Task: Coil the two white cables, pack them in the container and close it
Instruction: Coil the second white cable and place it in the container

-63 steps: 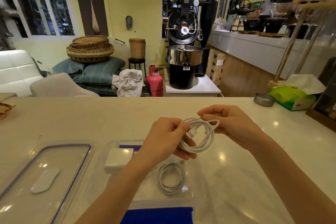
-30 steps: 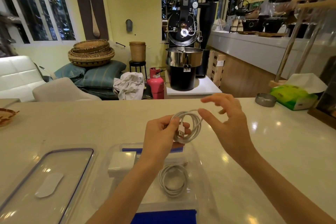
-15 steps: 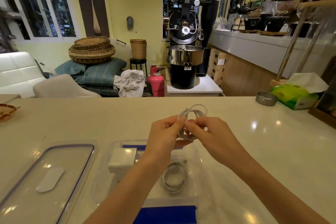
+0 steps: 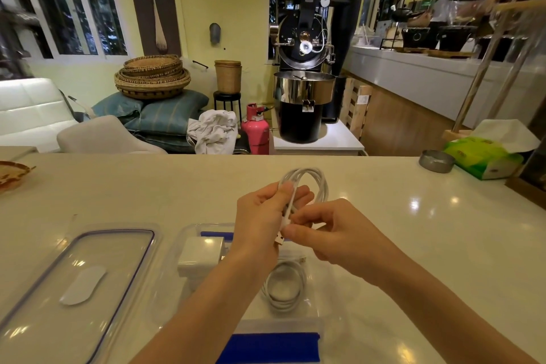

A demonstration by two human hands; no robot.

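My left hand (image 4: 261, 216) grips a coiled white cable (image 4: 316, 183) above the counter, the loop standing up behind my fingers. My right hand (image 4: 328, 233) pinches the cable's loose end with its plug just below the left thumb. Under my hands stands a clear plastic container (image 4: 189, 233) with blue clips. Inside it lie a second coiled white cable (image 4: 285, 289) and a white charger block (image 4: 201, 255). The container's clear lid (image 4: 74, 284) rests flat on the counter to the left.
A green tissue pack (image 4: 484, 159) and a small metal dish (image 4: 436, 160) sit at the counter's far right. A woven basket edge (image 4: 11, 174) shows at the far left. Beyond the counter stands a coffee roaster (image 4: 304, 68).
My right hand let go of the coil, swung wide, then came back to pinch the plug end by my left hand. The coil has tightened and turned upright.
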